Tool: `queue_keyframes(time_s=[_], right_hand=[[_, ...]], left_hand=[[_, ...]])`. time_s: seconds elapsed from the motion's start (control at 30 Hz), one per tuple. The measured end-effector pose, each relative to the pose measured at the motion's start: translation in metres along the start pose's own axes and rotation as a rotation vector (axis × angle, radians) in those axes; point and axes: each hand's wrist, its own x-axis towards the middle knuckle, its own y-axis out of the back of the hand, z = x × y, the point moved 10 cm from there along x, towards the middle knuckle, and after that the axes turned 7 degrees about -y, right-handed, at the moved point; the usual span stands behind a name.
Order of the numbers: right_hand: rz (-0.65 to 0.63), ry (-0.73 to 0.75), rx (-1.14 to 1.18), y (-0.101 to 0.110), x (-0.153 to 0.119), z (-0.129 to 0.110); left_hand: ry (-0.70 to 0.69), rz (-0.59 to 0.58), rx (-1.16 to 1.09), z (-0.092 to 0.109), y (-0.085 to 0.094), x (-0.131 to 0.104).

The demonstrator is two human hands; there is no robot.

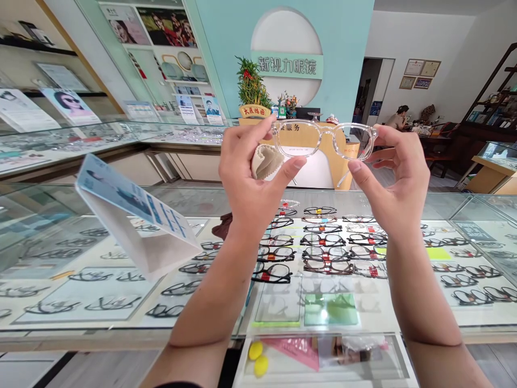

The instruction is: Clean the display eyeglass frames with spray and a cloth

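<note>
A pair of clear-framed eyeglasses (326,131) is raised above the glass counter, lenses upright. My left hand (254,167) pinches the frame's left end, with a beige cleaning cloth (267,160) tucked in the same hand. At the other end, my right hand (398,172) grips the frame near its hinge, fingers behind and thumb below. The temples point away from me and are mostly hidden. Below the hands, rows of eyeglasses (323,240) with red tags lie in the display case.
A folded cardboard sign (137,210) stands on the counter at left. A drawer (291,372) holding yellow items and plastic bags is pulled out near me. Behind are more glass cases (181,134), a reception desk (351,156) with a plant (252,86), and a seated person (398,118).
</note>
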Motion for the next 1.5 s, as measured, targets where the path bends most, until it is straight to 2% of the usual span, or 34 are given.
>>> queue_keyframes(time_s=[0.27,0.6,0.9,1.13,1.27,1.4,1.5], right_hand=[[0.006,-0.037,0.018,0.002,0.0,0.002],[0.051,-0.028,-0.016,0.004,-0.003,-0.005],[-0.031,-0.052,0.056,-0.006,0.0,0.007],[-0.104,-0.071,0.133,-0.014,0.001,0.018],[-0.124,-0.07,0.144,-0.015,0.001,0.025],[-0.118,-0.053,0.109,-0.015,0.002,0.025],[-0.048,-0.029,0.049,-0.01,0.001,0.015]], left_hand=[[0.072,-0.086,-0.133,-0.016,-0.011,-0.004],[-0.039,-0.024,0.013,-0.001,-0.005,-0.001],[-0.102,0.071,0.075,0.006,0.004,0.0],[-0.144,0.121,0.026,0.014,0.006,-0.003],[-0.056,0.09,0.076,0.009,0.003,-0.006],[-0.102,0.106,-0.027,0.013,0.004,-0.007],[-0.061,0.061,-0.073,-0.002,-0.004,-0.006]])
